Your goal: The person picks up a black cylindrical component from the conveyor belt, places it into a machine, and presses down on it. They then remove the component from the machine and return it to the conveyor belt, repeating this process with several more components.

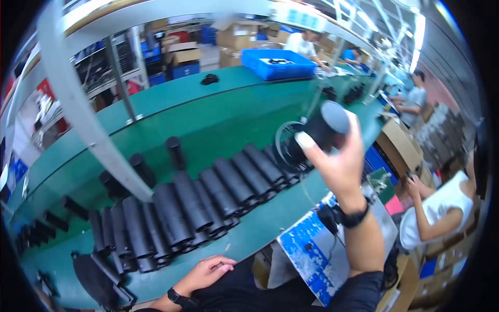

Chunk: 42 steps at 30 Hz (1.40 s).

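My right hand point(340, 161) is raised over the bench, thumb and fingers wrapped round a thick black cylinder point(319, 127) with a smooth grey end face. A coiled dark cable point(285, 145) hangs beside the cylinder; whether they are joined I cannot tell. My left hand point(208, 271) rests by the bench's near edge, fingers loosely bent and a little apart, with nothing in it. Beyond and left of it lies a slanted row of black ribbed tubes point(189, 200), stacked side by side. A single black tube point(175, 152) stands upright behind the row.
A white metal post point(88, 119) rises from the green bench point(249, 229). A blue bin point(278, 64) sits on the far ledge. At right are a worn blue-and-white board point(306, 249), an open carton point(400, 143) and a person in white point(436, 213). Other people work farther back.
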Available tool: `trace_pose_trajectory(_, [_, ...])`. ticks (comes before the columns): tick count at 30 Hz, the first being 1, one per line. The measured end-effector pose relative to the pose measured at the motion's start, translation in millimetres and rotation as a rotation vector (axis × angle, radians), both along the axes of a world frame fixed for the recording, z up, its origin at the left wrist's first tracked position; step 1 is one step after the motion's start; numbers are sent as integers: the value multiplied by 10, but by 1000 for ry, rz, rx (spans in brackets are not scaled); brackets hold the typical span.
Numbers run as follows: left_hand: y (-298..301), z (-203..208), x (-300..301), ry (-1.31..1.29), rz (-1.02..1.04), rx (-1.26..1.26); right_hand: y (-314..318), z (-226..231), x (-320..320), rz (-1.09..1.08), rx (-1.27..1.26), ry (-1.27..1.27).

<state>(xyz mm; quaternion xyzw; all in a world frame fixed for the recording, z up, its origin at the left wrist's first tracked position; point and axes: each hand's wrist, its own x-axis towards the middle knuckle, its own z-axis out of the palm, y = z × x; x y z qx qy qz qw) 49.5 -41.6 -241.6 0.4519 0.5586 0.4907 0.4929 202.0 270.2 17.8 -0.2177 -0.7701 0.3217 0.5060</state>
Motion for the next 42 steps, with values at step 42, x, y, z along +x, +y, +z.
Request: trace_pose_trajectory(42, [-680,-340,-218,-175,-122,47,-387,598,337,397,-104,479])
